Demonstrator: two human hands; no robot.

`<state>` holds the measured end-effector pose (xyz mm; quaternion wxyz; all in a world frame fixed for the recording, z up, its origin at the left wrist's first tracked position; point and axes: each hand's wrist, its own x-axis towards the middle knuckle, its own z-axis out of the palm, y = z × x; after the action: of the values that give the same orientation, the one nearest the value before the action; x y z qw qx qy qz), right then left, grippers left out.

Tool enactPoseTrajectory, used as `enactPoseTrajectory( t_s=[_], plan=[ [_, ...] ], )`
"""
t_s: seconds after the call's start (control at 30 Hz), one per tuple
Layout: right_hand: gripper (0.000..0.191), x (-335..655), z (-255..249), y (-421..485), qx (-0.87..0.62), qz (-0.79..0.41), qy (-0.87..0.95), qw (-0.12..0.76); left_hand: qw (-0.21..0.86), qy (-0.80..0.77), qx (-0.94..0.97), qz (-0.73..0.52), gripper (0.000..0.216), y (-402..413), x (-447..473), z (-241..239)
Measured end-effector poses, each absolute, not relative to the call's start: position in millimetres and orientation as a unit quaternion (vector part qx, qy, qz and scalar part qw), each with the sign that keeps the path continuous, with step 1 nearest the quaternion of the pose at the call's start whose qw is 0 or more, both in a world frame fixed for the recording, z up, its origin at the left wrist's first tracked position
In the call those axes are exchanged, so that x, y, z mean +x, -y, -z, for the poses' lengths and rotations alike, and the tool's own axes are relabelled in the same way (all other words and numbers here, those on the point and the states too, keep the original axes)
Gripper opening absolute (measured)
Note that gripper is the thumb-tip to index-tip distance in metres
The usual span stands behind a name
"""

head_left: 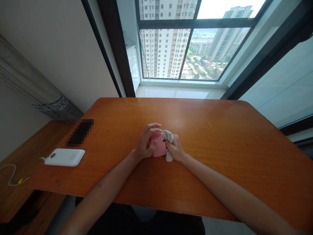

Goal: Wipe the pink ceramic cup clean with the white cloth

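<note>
Over the middle of the wooden table (207, 130), my left hand (146, 143) is closed around a small pink box-like object (160, 148). Its exact kind I cannot make out. My right hand (176, 150) grips a bunched whitish cloth (168, 136), which presses against the right side of the pink object. A loose end of the cloth hangs below my right fingers. Part of the pink object is hidden behind my left fingers and the cloth.
At the table's left lies a white power bank (65, 157) with a cable (11, 176) trailing off the edge. A pixelated dark item (80, 133) lies just beyond it. A wooden bench (14, 195) stands at the left, and a window (181, 52) rises behind the table.
</note>
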<state>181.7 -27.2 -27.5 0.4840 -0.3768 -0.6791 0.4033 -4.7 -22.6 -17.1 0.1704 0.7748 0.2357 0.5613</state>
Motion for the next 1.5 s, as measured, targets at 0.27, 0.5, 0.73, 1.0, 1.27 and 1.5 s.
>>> enactPoseTrajectory(
  t_s=[0.27, 0.5, 0.73, 1.0, 1.27, 1.5],
  plan=[
    [0.027, 182.7, 27.9, 24.0, -0.387, -0.419, 0.659, 0.491, 0.186, -0.220, 0.795, -0.534, 0.034, 21.3, -0.4, 16.2],
    [0.024, 183.3, 21.3, 27.5, -0.376, -0.398, 0.681, 0.487, 0.342, -0.274, 0.719, -0.539, 0.037, 22.2, 2.6, 8.1],
    [0.020, 181.4, 17.7, 29.8, -0.373, -0.397, 0.688, 0.480, 0.534, -0.334, 0.582, -0.514, 0.040, 13.2, 7.3, 10.1],
    [0.020, 181.6, 22.0, 28.0, -0.386, -0.438, 0.653, 0.482, 0.294, -0.298, 0.699, -0.580, 0.045, 20.5, -0.4, 14.1],
    [0.020, 184.0, 34.4, 21.1, -0.402, -0.477, 0.612, 0.485, 0.173, -0.230, 0.803, -0.521, 0.038, 19.4, -2.3, 17.2],
    [0.022, 183.0, 25.0, 25.2, -0.391, -0.449, 0.639, 0.487, 0.290, -0.257, 0.749, -0.538, 0.034, 20.7, 1.4, 7.4]
  ],
)
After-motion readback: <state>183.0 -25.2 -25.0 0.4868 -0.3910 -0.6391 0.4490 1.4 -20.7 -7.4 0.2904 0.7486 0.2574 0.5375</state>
